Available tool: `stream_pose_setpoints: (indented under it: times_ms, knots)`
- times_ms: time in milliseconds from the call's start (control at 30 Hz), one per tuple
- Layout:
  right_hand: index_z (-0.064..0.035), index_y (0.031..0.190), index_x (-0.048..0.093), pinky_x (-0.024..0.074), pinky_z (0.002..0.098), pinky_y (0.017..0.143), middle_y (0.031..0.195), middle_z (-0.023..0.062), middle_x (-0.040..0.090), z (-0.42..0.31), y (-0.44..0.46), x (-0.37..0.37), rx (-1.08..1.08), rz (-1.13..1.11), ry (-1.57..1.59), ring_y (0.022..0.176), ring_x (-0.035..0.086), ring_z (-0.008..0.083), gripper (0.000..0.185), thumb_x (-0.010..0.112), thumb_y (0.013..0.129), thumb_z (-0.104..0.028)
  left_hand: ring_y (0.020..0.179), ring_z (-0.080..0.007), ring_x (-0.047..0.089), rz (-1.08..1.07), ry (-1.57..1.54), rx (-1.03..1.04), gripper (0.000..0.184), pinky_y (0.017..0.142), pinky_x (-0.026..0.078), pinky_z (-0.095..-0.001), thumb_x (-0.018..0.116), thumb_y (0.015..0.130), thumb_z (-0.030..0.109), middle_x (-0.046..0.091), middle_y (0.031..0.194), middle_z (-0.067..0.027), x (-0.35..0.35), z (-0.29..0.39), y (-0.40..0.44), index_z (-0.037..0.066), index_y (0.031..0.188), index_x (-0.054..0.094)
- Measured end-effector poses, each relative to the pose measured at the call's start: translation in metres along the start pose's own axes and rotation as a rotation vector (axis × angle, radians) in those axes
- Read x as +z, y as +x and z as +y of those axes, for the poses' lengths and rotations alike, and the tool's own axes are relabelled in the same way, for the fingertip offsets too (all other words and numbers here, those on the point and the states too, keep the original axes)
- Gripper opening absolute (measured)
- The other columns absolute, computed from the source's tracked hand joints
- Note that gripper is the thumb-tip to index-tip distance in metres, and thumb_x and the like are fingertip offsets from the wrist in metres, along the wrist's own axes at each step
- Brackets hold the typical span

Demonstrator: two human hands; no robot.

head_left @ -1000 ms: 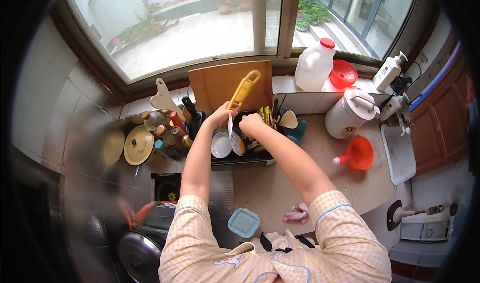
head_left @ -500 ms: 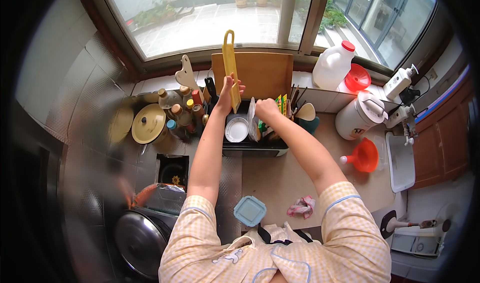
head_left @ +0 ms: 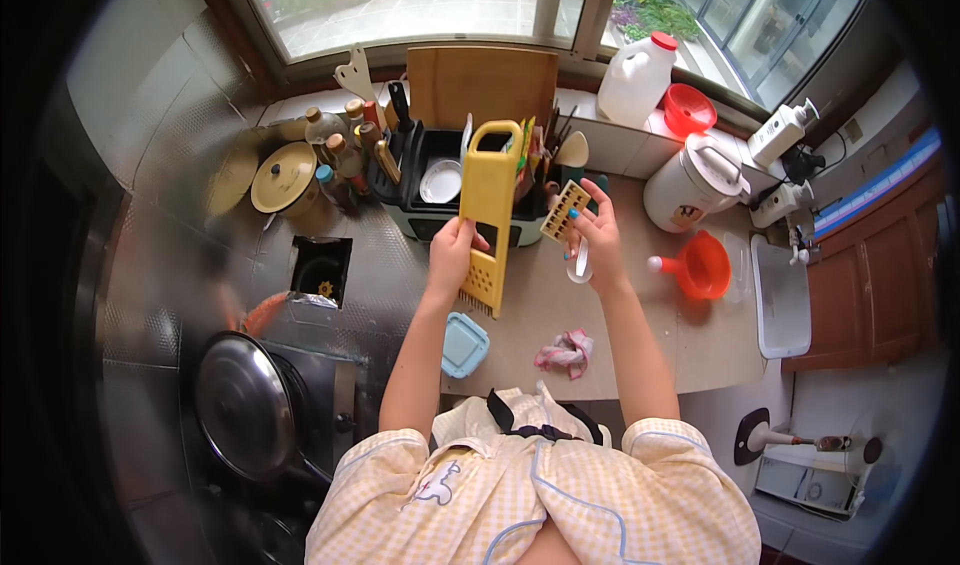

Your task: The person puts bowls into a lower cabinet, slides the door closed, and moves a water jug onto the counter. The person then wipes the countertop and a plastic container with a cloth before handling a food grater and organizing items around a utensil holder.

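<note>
Upright in my left hand is a yellow grater, gripped near its lower part, with its handle loop at the top. My right hand has its fingers closed on a small yellowish grater insert with rows of slots. A small white round-ended piece hangs below the insert at the same hand. Behind the yellow grater stands a black rack with a white bowl in it. The grater covers part of the rack.
Bottles and a lidded pot stand left. A blue lidded box and a cloth lie near the front. Right are a red funnel, a white jug, a kettle and a sink.
Both hands have come back from the rack toward my body. The yellow grater has moved with my left hand, and the slotted insert now shows in my right hand.
</note>
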State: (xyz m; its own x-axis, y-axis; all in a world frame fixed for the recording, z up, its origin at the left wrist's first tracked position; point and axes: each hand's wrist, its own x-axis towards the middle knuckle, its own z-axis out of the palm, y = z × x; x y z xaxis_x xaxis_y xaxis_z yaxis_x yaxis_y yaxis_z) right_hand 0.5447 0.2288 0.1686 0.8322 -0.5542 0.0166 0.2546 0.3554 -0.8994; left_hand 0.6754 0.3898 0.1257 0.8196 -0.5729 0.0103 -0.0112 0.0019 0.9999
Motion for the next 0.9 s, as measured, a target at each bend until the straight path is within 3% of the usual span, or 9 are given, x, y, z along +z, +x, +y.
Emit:
stream_pose_setpoints:
  times_ms: [67, 133, 400, 467, 500, 533, 633, 733, 900]
  knots:
    - [-0.0049, 0.124, 0.026, 0.0430, 0.0202, 0.037, 0.085, 0.0084, 0.055, 0.004, -0.039, -0.006, -0.076, 0.092, 0.101, 0.043, 0.047, 0.0077, 0.049, 0.047, 0.080, -0.004, 0.062, -0.0131, 0.057, -0.060, -0.219, -0.157, 0.022, 0.060, 0.046, -0.0243, 0.041, 0.090, 0.020, 0.059, 0.075, -0.0074, 0.018, -0.007, -0.033, 0.001, 0.082, 0.049]
    - [-0.0060, 0.127, 0.023, 0.0446, 0.0201, 0.038, 0.090, 0.0093, 0.055, 0.021, -0.068, -0.020, -0.054, 0.107, 0.140, 0.043, 0.047, 0.0076, 0.052, 0.046, 0.081, -0.004, 0.090, -0.0189, 0.057, -0.150, -0.272, -0.042, 0.014, 0.072, 0.049, -0.0288, 0.039, 0.088, 0.007, 0.054, 0.101, -0.0117, 0.038, -0.030, -0.055, 0.001, 0.101, 0.042]
    - [-0.0036, 0.107, 0.032, 0.0458, 0.0225, 0.039, 0.086, 0.0089, 0.052, 0.061, -0.123, -0.036, 0.143, 0.261, 0.139, 0.046, 0.049, 0.0095, 0.029, 0.049, 0.083, -0.006, 0.100, -0.0232, 0.053, -0.247, -0.633, -0.269, 0.028, 0.079, 0.048, -0.0334, 0.036, 0.091, 0.012, 0.047, 0.114, -0.0131, 0.078, -0.046, -0.114, 0.007, 0.119, 0.032]
    - [-0.0043, 0.107, 0.034, 0.0462, 0.0240, 0.041, 0.087, 0.0094, 0.052, 0.064, -0.126, -0.033, 0.022, 0.373, -0.057, 0.055, 0.053, 0.0127, 0.028, 0.049, 0.083, -0.006, 0.101, -0.0229, 0.053, -0.220, -0.684, -0.285, 0.028, 0.080, 0.048, -0.0341, 0.036, 0.091, 0.014, 0.047, 0.115, -0.0126, 0.081, -0.045, -0.124, 0.007, 0.119, 0.032]
    - [-0.0066, 0.102, 0.040, 0.0467, 0.0261, 0.044, 0.086, 0.0090, 0.054, 0.071, -0.123, -0.037, -0.340, 0.420, -0.500, 0.063, 0.057, 0.0174, 0.025, 0.053, 0.081, -0.005, 0.101, -0.0227, 0.053, -0.197, -0.741, -0.299, 0.028, 0.080, 0.048, -0.0347, 0.035, 0.092, 0.016, 0.047, 0.115, -0.0121, 0.083, -0.043, -0.128, 0.008, 0.119, 0.033]
    - [-0.0066, 0.102, 0.040, 0.0467, 0.0261, 0.044, 0.086, 0.0090, 0.054, 0.075, -0.127, -0.044, -0.337, 0.416, -0.497, 0.063, 0.057, 0.0174, 0.025, 0.053, 0.081, -0.005, 0.101, -0.0227, 0.053, -0.191, -0.738, -0.298, 0.028, 0.080, 0.048, -0.0347, 0.035, 0.092, 0.016, 0.047, 0.115, -0.0121, 0.086, -0.043, -0.131, 0.008, 0.119, 0.033]
    - [-0.0124, 0.091, 0.052, 0.0461, 0.0291, 0.046, 0.089, 0.0038, 0.054, 0.068, -0.137, -0.048, -0.837, 0.133, -1.126, 0.052, 0.055, 0.0219, 0.023, 0.058, 0.070, -0.005, 0.100, -0.0215, 0.053, -0.142, -0.817, -0.269, 0.027, 0.082, 0.046, -0.0336, 0.035, 0.092, 0.018, 0.050, 0.113, -0.0106, 0.092, -0.045, -0.140, 0.009, 0.118, 0.034]
    - [-0.0129, 0.090, 0.055, 0.0458, 0.0276, 0.045, 0.087, 0.0031, 0.054, 0.077, -0.140, -0.053, -0.967, -0.001, -1.327, 0.052, 0.055, 0.0182, 0.026, 0.058, 0.065, -0.006, 0.102, -0.0202, 0.052, -0.132, -0.767, -0.254, 0.027, 0.084, 0.045, -0.0318, 0.034, 0.093, 0.018, 0.049, 0.115, -0.0097, 0.096, -0.051, -0.146, 0.009, 0.118, 0.034]
    - [-0.0136, 0.091, 0.057, 0.0466, 0.0272, 0.046, 0.086, 0.0026, 0.053, 0.083, -0.148, -0.050, -0.894, 0.022, -1.384, 0.052, 0.057, 0.0177, 0.028, 0.058, 0.065, -0.006, 0.101, -0.0190, 0.051, -0.145, -0.903, -0.220, 0.028, 0.084, 0.044, -0.0307, 0.041, 0.091, 0.019, 0.049, 0.113, -0.0106, 0.099, -0.043, -0.152, 0.005, 0.114, 0.035]
